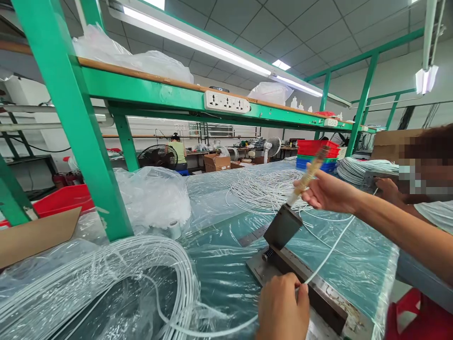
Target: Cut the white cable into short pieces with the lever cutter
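Observation:
My left hand [283, 309] is closed on a white cable [329, 255] in front of a metal hand-lever tool. From the coil at the left the cable runs into my fingers, then slants up to the right beneath my right forearm. Higher up, my right hand [327, 191] has its fingers around the lever handle [307, 179], which is wrapped in yellowish tape and tilted upward. Below the handle sits the tool's dark metal block [283, 226], raised at an angle above its base [258, 267]. A spring [268, 255] shows beside the block.
A bagged coil of white cable [187, 283] lies at front left. Loose cables [269, 189] are heaped behind the tool. A green shelf post [79, 123] stands at left. Red and blue trays [316, 148] are stacked at the back. A co-worker's hand [387, 186] is at right.

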{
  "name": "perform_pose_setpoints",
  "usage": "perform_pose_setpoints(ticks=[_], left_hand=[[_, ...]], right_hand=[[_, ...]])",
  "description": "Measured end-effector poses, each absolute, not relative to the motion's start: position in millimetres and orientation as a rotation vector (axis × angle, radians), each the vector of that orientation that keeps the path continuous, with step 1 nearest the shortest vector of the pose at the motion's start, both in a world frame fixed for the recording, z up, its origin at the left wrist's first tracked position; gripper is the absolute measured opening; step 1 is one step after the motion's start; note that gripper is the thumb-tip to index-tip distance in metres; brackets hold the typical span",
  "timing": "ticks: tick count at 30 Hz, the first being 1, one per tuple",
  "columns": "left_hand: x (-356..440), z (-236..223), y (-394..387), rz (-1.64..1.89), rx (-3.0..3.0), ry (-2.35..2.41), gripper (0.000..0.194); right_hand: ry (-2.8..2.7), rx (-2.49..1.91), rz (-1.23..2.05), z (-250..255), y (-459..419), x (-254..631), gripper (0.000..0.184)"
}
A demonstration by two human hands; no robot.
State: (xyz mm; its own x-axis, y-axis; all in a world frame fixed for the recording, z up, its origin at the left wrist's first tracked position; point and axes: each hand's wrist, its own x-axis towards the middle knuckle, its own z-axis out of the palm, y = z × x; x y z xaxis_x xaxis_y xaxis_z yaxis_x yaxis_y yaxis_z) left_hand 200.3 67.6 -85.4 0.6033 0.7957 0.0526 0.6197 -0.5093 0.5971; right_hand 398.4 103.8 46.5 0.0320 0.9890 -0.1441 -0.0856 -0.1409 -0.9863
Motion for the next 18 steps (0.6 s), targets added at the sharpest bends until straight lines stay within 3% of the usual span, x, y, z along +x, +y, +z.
perform_pose_setpoints(ticks=[7,9,12,14,18], left_hand=[[207.0,-88.3,66.3,0.272,2.545,1.171,0.027],[209.6,-88.6,64.1,0.195,2.616,1.143,0.031],[211.7,-88.4,62.8,0.131,2.661,1.14,0.039],[211.7,-89.5,64.9,0.119,2.659,1.144,0.041],[210.0,-99.9,74.3,0.284,2.478,1.159,0.027]], right_hand=[[-0.845,-1.248,1.452,-2.3,-1.9,421.6,0.021],[-0.88,-1.305,1.498,-9.1,-13.5,423.2,0.034],[-0.976,-1.43,1.495,-12.3,-22.3,423.5,0.07],[-1.004,-1.517,1.487,-13.2,-26.5,424.3,0.085],[-1.088,-1.669,1.509,-18.0,-34.6,430.4,0.077]])
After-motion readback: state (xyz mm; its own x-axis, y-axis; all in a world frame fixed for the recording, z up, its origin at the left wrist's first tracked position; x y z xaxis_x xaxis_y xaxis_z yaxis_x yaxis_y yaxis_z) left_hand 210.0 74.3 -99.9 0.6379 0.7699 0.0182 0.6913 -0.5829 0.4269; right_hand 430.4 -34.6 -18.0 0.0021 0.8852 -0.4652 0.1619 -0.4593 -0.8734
